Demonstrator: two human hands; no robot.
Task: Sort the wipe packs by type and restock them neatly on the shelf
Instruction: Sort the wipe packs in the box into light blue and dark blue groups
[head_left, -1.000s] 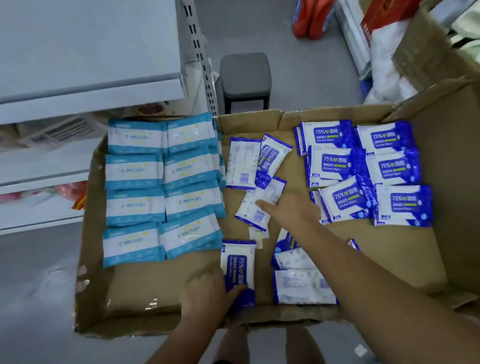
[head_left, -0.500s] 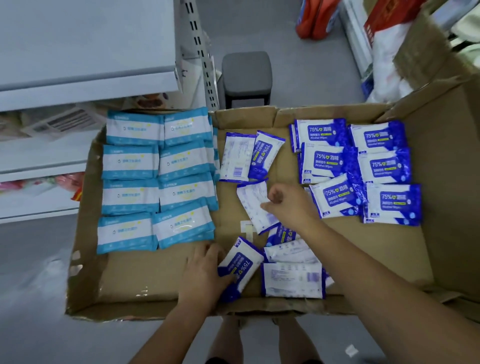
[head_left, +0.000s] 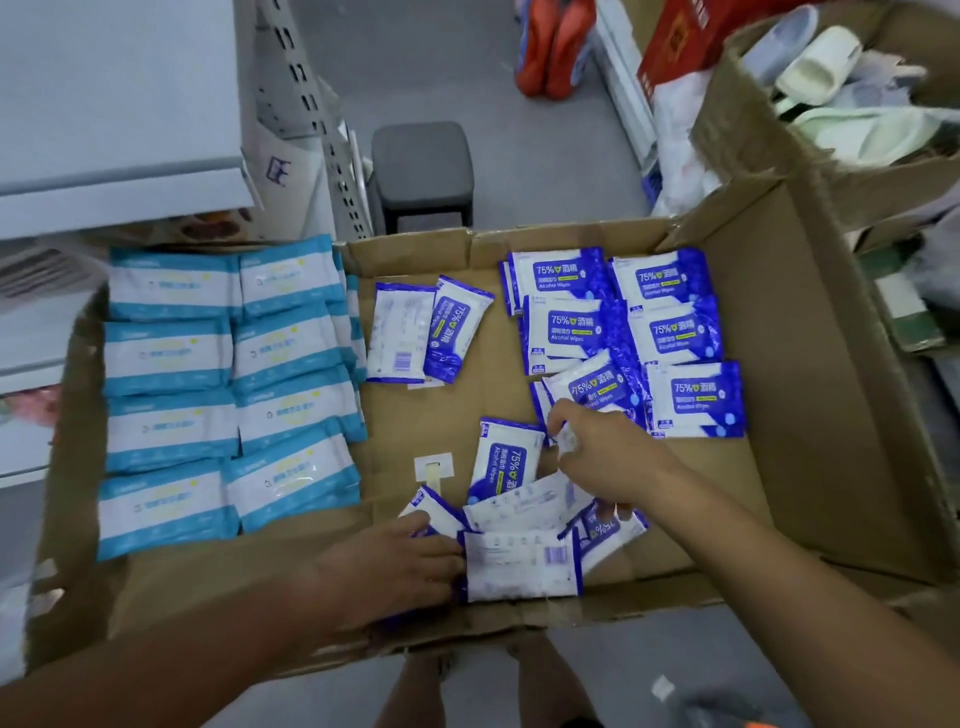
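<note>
A flat cardboard box (head_left: 810, 415) holds the wipe packs. Teal-and-white packs (head_left: 228, 395) lie in two tidy columns on its left side. Dark blue 75% alcohol wipe packs (head_left: 670, 332) are lined up at the back right. Two more blue packs (head_left: 400, 332) lie at the back middle, one of them face down. A loose pile of blue packs (head_left: 519, 566) sits at the near edge. My left hand (head_left: 395, 566) grips a blue pack at the pile's left end. My right hand (head_left: 608, 457) hovers over the pile with its fingers pinched on a white pack edge.
A grey-white shelf (head_left: 114, 130) stands at the upper left, with a perforated upright beside it. A dark stool (head_left: 421, 166) is on the floor behind the box. Orange bottles (head_left: 556, 47) and a carton of slippers (head_left: 831, 104) are at the upper right.
My right hand has drawn back from the box's middle toward the near pile with a pack in it. My left hand slid the blue pack to the pile's left edge.
</note>
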